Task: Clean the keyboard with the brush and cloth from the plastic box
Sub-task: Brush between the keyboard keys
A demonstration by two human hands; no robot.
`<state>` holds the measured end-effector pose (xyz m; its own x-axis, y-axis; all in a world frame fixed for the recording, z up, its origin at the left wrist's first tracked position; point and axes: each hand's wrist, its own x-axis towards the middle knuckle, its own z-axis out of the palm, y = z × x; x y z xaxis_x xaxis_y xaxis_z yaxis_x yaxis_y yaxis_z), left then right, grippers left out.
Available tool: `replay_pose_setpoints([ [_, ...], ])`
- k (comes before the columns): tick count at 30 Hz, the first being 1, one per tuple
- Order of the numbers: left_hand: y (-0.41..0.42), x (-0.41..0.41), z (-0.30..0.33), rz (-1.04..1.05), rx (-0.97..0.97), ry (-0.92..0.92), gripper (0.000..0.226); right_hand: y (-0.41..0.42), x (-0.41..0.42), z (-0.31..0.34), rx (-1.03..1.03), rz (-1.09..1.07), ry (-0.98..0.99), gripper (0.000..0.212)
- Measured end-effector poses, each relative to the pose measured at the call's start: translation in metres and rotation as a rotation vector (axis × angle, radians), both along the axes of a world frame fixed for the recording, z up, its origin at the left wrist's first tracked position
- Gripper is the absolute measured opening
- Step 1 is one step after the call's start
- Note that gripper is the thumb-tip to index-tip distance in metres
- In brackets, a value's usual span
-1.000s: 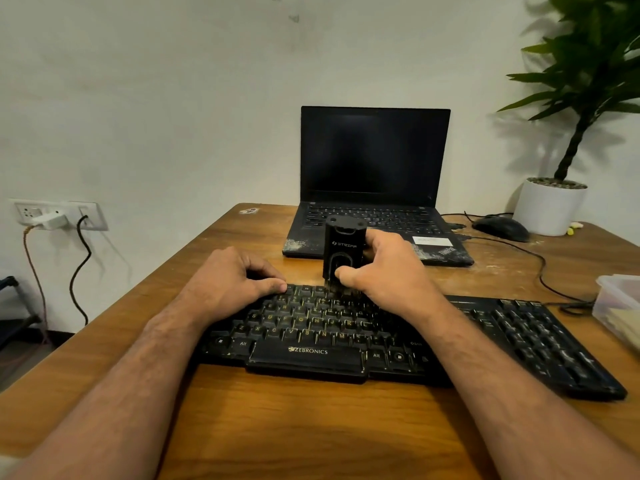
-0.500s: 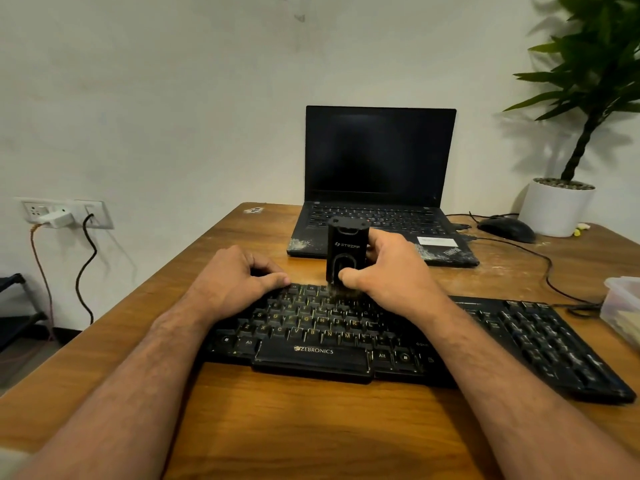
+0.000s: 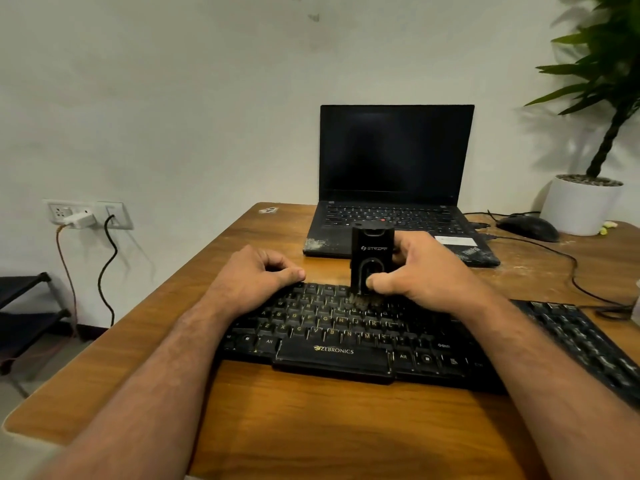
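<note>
A black Zebronics keyboard [image 3: 346, 334] lies across the wooden desk in front of me. My right hand [image 3: 426, 271] grips a black block-shaped brush [image 3: 372, 258], held upright with its bristles down on the upper key rows near the middle. My left hand [image 3: 256, 275] rests on the keyboard's upper left corner with its fingers curled under, steadying it and holding nothing that I can see. The plastic box shows only as a sliver at the right frame edge [image 3: 636, 299]; the cloth is out of view.
An open black laptop [image 3: 394, 188] stands just behind the keyboard. A black mouse [image 3: 528, 227] with its cable and a white potted plant [image 3: 581, 206] sit at the back right. Wall sockets with plugs [image 3: 83, 214] are at the left, past the desk edge.
The view has shifted slightly to the left. Brush and right hand stay on the same upper key rows with barely any movement; the left hand has not moved.
</note>
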<state>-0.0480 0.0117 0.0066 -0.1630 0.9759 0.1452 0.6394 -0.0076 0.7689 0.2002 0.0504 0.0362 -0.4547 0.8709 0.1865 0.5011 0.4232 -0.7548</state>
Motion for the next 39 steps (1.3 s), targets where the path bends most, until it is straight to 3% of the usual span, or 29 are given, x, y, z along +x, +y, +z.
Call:
replay_pose_setpoints([
  [7,0.001,0.001,0.000,-0.021,-0.004,0.042,0.005,-0.013,-0.035,-0.013,0.056,0.043,0.076,0.043],
  [15,0.003,-0.001,-0.001,-0.038,-0.022,0.039,0.005,-0.007,0.016,0.003,0.003,-0.015,0.012,0.042],
  [19,0.002,0.000,0.000,-0.042,-0.014,0.041,0.006,-0.010,0.001,-0.003,0.008,0.007,0.050,0.041],
  [23,0.001,0.001,0.001,-0.027,-0.004,0.042,0.002,-0.013,-0.030,-0.013,0.070,0.035,0.069,0.036],
  [27,0.000,0.002,0.003,-0.025,-0.005,0.027,0.004,-0.013,-0.043,-0.019,0.129,0.039,0.104,0.045],
  [32,0.001,0.002,0.004,-0.038,-0.025,0.034,0.002,-0.006,-0.049,-0.020,0.230,-0.038,-0.006,0.039],
  [36,0.001,0.003,0.005,-0.043,0.006,0.055,0.023,-0.014,-0.062,-0.021,0.222,0.074,-0.010,0.040],
  [39,0.001,0.002,0.004,-0.035,-0.009,0.025,0.008,-0.008,-0.058,-0.019,0.232,0.017,0.020,0.041],
])
